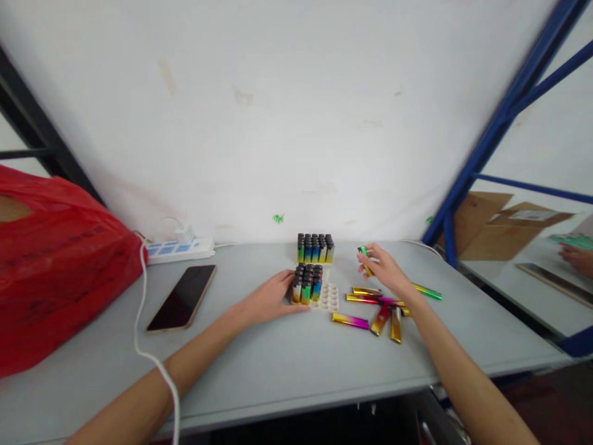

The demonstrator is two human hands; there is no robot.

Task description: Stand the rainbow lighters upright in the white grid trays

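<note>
My left hand [273,298] is wrapped round the left side of a white tray [330,298] with round holes, thumb along its front edge and fingers behind. Several upright lighters [306,290] with black tops fill the tray's left part, and bare holes show at its right. Pinched in my right hand [380,267] is a green and gold lighter [368,269], raised above the table to the right of the tray. Below that hand lies a loose pile of shiny gold, red, pink and green lighter-sized pieces [380,319]; their ends are partly hidden.
A block of upright lighters [315,249] stands behind the tray near the wall. On the left are a phone [182,298], a power strip [183,249], a white cable [141,309] and a red bag [65,266]. Beyond the blue frame [482,148], a cardboard box [491,225] and another person's hand [577,258] show.
</note>
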